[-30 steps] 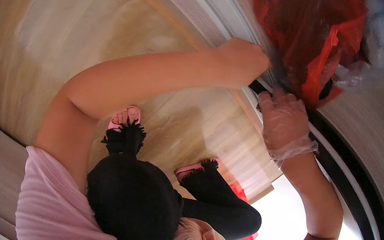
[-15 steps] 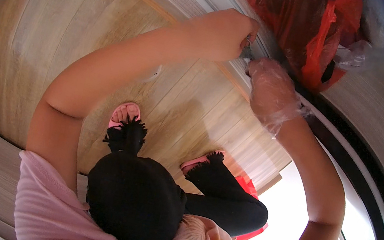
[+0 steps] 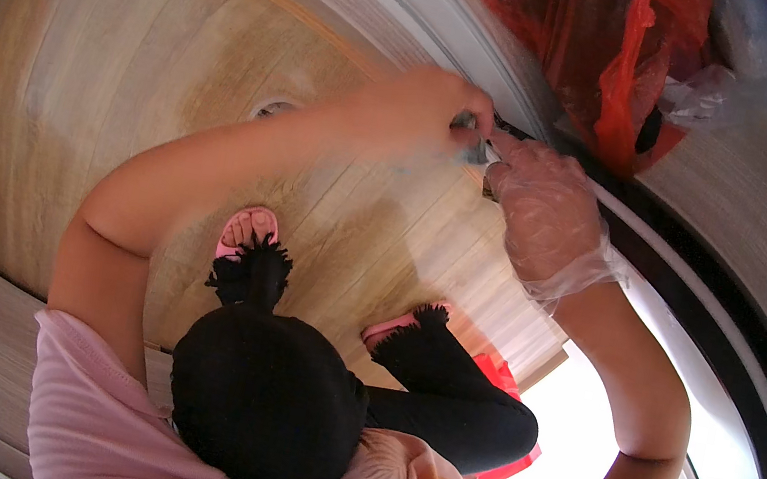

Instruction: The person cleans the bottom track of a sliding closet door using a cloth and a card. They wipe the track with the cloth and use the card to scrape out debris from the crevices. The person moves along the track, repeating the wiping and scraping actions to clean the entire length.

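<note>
My bare left hand is closed, fingers curled around a small grey, shiny piece whose kind I cannot make out. My right hand wears a loose, clear plastic glove. Its fingers are pressed together right against the left fingertips. A small dark and whitish bit shows at the right fingertips, too small to name. Both hands meet above the wooden floor, beside a pale grey frame edge.
A red plastic bag and clear plastic wrap lie on a grey wood-grain surface at the upper right. A black strip runs along its edge. On the floor, a round whitish object is partly behind my left forearm.
Both hands have moved slightly down and nearer to me, and now touch. My left hand has turned, showing more of the grey piece. The round object on the floor shows more.
</note>
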Tool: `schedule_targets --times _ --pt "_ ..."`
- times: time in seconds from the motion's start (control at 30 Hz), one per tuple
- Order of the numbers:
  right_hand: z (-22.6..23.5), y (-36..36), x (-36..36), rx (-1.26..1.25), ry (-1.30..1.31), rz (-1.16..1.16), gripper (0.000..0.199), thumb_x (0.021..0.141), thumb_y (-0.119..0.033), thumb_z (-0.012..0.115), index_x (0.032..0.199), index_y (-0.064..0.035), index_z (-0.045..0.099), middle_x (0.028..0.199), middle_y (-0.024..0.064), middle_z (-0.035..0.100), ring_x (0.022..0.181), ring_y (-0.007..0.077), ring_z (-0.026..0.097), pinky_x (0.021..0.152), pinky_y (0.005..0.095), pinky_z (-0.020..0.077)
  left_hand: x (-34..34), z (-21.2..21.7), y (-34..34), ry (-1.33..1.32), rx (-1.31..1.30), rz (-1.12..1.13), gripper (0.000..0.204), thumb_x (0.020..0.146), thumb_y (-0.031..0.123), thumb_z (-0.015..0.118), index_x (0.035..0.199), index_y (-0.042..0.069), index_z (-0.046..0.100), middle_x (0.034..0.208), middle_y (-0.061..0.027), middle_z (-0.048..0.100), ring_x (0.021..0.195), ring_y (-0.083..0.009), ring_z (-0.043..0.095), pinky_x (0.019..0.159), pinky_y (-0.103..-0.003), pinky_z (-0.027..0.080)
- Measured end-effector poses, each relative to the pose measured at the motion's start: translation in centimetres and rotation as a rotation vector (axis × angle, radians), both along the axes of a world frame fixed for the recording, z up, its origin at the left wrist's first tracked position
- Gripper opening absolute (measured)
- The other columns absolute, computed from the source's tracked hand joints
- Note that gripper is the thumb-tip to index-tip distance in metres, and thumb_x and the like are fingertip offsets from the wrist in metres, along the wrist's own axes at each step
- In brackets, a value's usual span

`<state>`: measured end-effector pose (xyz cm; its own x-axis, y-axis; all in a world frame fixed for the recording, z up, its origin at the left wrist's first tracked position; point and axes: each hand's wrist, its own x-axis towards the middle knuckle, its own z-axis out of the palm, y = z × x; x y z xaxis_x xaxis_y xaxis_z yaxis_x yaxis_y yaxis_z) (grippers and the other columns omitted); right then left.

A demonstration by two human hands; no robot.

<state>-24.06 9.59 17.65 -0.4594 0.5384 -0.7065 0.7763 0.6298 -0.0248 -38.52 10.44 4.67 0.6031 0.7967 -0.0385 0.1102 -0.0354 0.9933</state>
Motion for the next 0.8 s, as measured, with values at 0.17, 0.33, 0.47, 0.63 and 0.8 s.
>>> schedule_targets --times 0.17,0.33,0.47,0.63,0.8 --pt "-0.9 -1.0 0.8 0.197 -0.087 0.219 0.014 0.072 -0.014 0.055 0.081 -0.0093 0.065 0.099 0.0096 0.058 0.098 0.0226 0.051 0.082 0.0363 0.0375 1.3 0.4 -2.7 0.078 0.104 0.196 0.012 0.076 0.011 0.054 0.083 0.006 0.063 0.08 -0.0139 0.061 0.078 -0.0327 0.059 0.066 -0.041 0.047" --pt "-0.9 -2.0 1.3 0.298 -0.162 0.346 0.016 0.072 -0.015 0.055 0.082 -0.0097 0.066 0.092 0.0074 0.06 0.094 0.0205 0.05 0.083 0.033 0.0352 3.2 0.5 -0.9 0.065 0.241 0.194 0.012 0.075 0.012 0.056 0.083 0.006 0.062 0.08 -0.0136 0.059 0.081 -0.0319 0.058 0.069 -0.041 0.046" --pt "-0.6 -1.7 1.2 0.297 -0.08 0.324 0.016 0.072 -0.015 0.055 0.081 -0.0087 0.066 0.088 0.0082 0.06 0.093 0.021 0.05 0.084 0.0337 0.0352 4.2 -0.6 0.4 0.388 0.614 0.165 0.017 0.071 0.016 0.058 0.084 0.007 0.061 0.082 -0.0102 0.058 0.091 -0.0263 0.055 0.079 -0.039 0.04" --pt "-0.7 -1.6 1.2 0.297 -0.065 0.333 0.016 0.072 -0.014 0.054 0.08 -0.0088 0.066 0.086 0.0086 0.06 0.094 0.0209 0.05 0.084 0.0352 0.0351 4.1 -1.2 0.0 0.288 0.874 0.463 0.024 0.068 0.017 0.06 0.09 0.007 0.058 0.09 -0.0098 0.055 0.095 -0.0234 0.052 0.083 -0.038 0.037" --pt "-0.7 -1.7 1.3 0.309 -0.052 0.302 0.014 0.071 -0.011 0.054 0.079 -0.0074 0.064 0.086 0.0105 0.06 0.09 0.0233 0.053 0.082 0.0352 0.039 4.2 0.6 -6.6 -0.042 0.143 0.217 0.035 0.072 0.009 0.059 0.106 0.004 0.052 0.103 -0.0147 0.054 0.099 -0.0302 0.05 0.084 -0.041 0.041"
